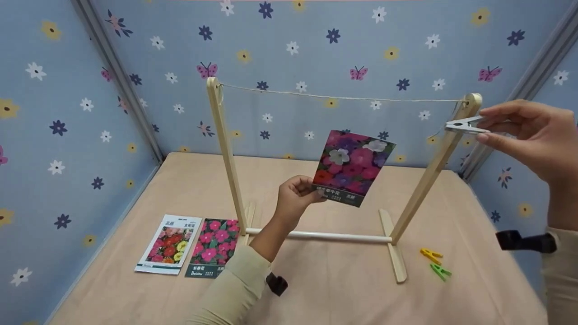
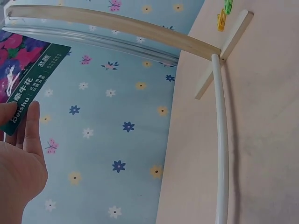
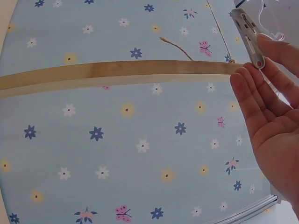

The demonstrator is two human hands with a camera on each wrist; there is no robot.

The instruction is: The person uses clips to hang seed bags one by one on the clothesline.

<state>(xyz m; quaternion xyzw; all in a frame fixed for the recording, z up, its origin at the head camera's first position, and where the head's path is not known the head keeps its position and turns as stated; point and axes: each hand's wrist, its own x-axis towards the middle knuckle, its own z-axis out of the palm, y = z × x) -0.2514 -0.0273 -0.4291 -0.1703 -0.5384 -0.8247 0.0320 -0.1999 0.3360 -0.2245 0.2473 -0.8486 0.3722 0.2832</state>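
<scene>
My left hand (image 1: 294,198) pinches a flower seed packet (image 1: 354,164) by its lower left corner, below the string. The packet tilts and shows pink, purple and white blooms above a dark green band. In the left wrist view the thumb lies on the packet's (image 2: 35,77) green end. Near the top of the right post, my right hand (image 1: 535,133) pinches a grey-white clothespin (image 1: 465,125) by its two handles, spread apart at the fingers. A thin string (image 1: 343,97) runs between the tops of the wooden posts, above both hands.
The wooden frame has a left post (image 1: 228,158), a right post (image 1: 431,180) and a white crossbar (image 1: 316,235). A white-bordered packet (image 1: 169,246) and a pink-flowered packet (image 1: 212,246) lie at left. Yellow (image 1: 431,255) and green (image 1: 440,272) clothespins lie at right.
</scene>
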